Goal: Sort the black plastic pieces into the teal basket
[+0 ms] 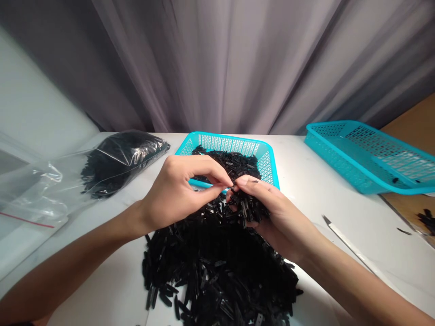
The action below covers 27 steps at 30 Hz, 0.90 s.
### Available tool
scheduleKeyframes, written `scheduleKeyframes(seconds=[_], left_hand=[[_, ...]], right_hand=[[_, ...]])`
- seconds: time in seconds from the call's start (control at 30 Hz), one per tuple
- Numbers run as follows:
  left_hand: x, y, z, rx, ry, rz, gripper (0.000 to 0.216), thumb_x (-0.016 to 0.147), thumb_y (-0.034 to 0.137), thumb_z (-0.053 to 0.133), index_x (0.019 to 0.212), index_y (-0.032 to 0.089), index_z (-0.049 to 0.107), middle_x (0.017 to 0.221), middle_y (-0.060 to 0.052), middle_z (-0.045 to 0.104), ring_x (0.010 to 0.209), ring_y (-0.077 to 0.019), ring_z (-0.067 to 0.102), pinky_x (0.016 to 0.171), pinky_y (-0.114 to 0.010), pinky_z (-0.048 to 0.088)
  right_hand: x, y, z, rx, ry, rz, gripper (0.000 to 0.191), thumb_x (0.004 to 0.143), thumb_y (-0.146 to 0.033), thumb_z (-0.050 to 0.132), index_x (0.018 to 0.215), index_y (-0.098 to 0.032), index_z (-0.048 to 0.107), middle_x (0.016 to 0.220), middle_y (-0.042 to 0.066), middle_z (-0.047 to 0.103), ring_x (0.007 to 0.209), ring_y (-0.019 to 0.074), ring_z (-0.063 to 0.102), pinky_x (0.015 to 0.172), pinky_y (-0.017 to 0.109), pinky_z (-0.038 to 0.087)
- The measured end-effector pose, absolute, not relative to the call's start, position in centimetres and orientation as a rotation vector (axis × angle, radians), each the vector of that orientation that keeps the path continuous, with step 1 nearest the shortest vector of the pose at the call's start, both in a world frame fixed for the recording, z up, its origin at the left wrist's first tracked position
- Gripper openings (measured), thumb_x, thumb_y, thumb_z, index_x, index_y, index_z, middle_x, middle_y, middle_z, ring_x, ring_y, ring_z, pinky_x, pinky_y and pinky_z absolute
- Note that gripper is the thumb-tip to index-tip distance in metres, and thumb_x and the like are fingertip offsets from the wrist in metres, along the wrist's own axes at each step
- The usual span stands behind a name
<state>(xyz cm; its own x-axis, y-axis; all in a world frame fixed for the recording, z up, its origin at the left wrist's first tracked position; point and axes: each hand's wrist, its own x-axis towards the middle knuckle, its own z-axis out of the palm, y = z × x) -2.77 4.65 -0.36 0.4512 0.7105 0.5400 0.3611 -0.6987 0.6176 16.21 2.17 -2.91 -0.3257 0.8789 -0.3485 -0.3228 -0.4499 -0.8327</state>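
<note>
A large heap of small, flat black strips (217, 267) lies on the white table below my hands. My right hand (275, 208) is closed around a bunch of these black strips (249, 206), with the thumb on top. My left hand (190, 185) has thumb and forefinger pinched together, meeting my right thumb tip at the bunch. Whatever sits in that pinch is too small to make out clearly. Just behind the hands, a turquoise basket (268, 160) holds more black strips, and my fingers partly hide its front rim.
A clear plastic bag (118, 163) filled with black pieces lies at the left. Another turquoise basket (360, 176) stands at the right. A slim white-handled knife (350, 244) rests by my right forearm. Some black strips (426, 219) lie at the right edge. A grey curtain (217, 63) hangs behind.
</note>
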Motion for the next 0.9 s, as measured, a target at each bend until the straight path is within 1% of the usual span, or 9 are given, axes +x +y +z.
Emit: scheduleKeyframes(seconds=[0.1, 0.2, 0.33, 0.43, 0.53, 0.63, 0.77, 0.83, 0.9], left_hand=[[-3.4, 5.0, -0.6, 2.525, 0.744, 1.137, 0.017, 0.086, 0.005, 0.065, 0.087, 0.020, 0.073, 0.090, -0.002, 0.077, 0.086, -0.0141, 0.072, 0.081, -0.025, 0.058], [-4.2, 5.2, -0.6, 2.739, 0.592, 1.000, 0.019, 0.090, 0.010, 0.062, 0.091, 0.025, 0.073, 0.094, -0.002, 0.077, 0.093, -0.0185, 0.072, 0.087, -0.031, 0.060], [-4.4, 5.2, 0.3, 2.763, 0.494, 0.858, 0.022, 0.090, 0.013, 0.063, 0.079, 0.029, 0.075, 0.090, -0.001, 0.076, 0.088, -0.0211, 0.075, 0.087, -0.032, 0.064], [-4.4, 5.3, 0.8, 2.906, 0.481, 0.755, 0.027, 0.091, 0.013, 0.059, 0.076, 0.028, 0.075, 0.090, -0.002, 0.076, 0.086, -0.0217, 0.076, 0.084, -0.032, 0.066], [-4.7, 6.1, 0.1, 3.230, 0.397, 0.775, 0.026, 0.093, 0.012, 0.055, 0.085, 0.023, 0.076, 0.093, -0.004, 0.077, 0.091, -0.0219, 0.076, 0.084, -0.030, 0.065], [-5.2, 7.5, -1.7, 3.411, 0.635, 0.828, 0.027, 0.095, 0.009, 0.048, 0.094, 0.017, 0.074, 0.098, -0.008, 0.077, 0.094, -0.0230, 0.074, 0.084, -0.034, 0.063], [-5.0, 8.3, -3.2, 3.162, 1.108, 0.880, 0.022, 0.095, 0.012, 0.051, 0.103, 0.013, 0.071, 0.103, -0.012, 0.075, 0.101, -0.0259, 0.069, 0.089, -0.040, 0.057], [-4.4, 7.7, -2.9, 2.946, 1.103, 0.938, 0.016, 0.094, 0.016, 0.056, 0.101, 0.015, 0.071, 0.100, -0.008, 0.075, 0.098, -0.0229, 0.069, 0.090, -0.037, 0.054], [-3.8, 6.7, -2.3, 2.748, 0.976, 0.960, 0.011, 0.093, 0.022, 0.062, 0.095, 0.017, 0.071, 0.095, -0.005, 0.076, 0.091, -0.0186, 0.069, 0.086, -0.032, 0.053]], right_hand=[[16.1, 2.2, -3.0, -1.038, -0.825, 1.892, 0.022, 0.080, -0.038, 0.076, 0.077, -0.021, 0.064, 0.078, -0.002, 0.055, 0.070, 0.0115, 0.050, 0.049, 0.017, 0.043], [16.1, 2.2, -3.0, -1.009, -0.789, 1.935, 0.021, 0.081, -0.037, 0.076, 0.078, -0.021, 0.063, 0.078, -0.003, 0.054, 0.070, 0.0112, 0.051, 0.049, 0.016, 0.045], [16.1, 2.1, -2.9, -0.973, -0.779, 1.955, 0.022, 0.083, -0.036, 0.076, 0.077, -0.020, 0.062, 0.074, -0.003, 0.052, 0.066, 0.0098, 0.048, 0.049, 0.016, 0.046], [16.1, 2.0, -2.8, -0.968, -0.799, 1.951, 0.022, 0.083, -0.036, 0.075, 0.077, -0.020, 0.062, 0.074, -0.003, 0.053, 0.066, 0.0099, 0.048, 0.048, 0.016, 0.045], [16.1, 2.0, -2.9, -1.005, -0.820, 1.928, 0.022, 0.083, -0.038, 0.075, 0.078, -0.020, 0.063, 0.079, -0.001, 0.057, 0.071, 0.0118, 0.052, 0.050, 0.017, 0.046], [16.0, 2.0, -3.0, -1.036, -0.857, 1.904, 0.024, 0.083, -0.042, 0.073, 0.078, -0.020, 0.064, 0.083, 0.001, 0.062, 0.075, 0.0139, 0.055, 0.053, 0.019, 0.047], [16.0, 2.2, -3.0, -1.053, -0.880, 1.882, 0.024, 0.084, -0.043, 0.072, 0.078, -0.021, 0.064, 0.085, 0.001, 0.062, 0.077, 0.0142, 0.054, 0.055, 0.020, 0.047], [16.1, 2.2, -3.1, -1.054, -0.875, 1.877, 0.023, 0.084, -0.042, 0.072, 0.078, -0.021, 0.064, 0.084, 0.000, 0.062, 0.077, 0.0139, 0.054, 0.054, 0.019, 0.046], [16.1, 2.2, -3.1, -1.048, -0.857, 1.863, 0.022, 0.082, -0.040, 0.074, 0.078, -0.021, 0.064, 0.081, -0.001, 0.059, 0.074, 0.0127, 0.052, 0.052, 0.018, 0.043]])
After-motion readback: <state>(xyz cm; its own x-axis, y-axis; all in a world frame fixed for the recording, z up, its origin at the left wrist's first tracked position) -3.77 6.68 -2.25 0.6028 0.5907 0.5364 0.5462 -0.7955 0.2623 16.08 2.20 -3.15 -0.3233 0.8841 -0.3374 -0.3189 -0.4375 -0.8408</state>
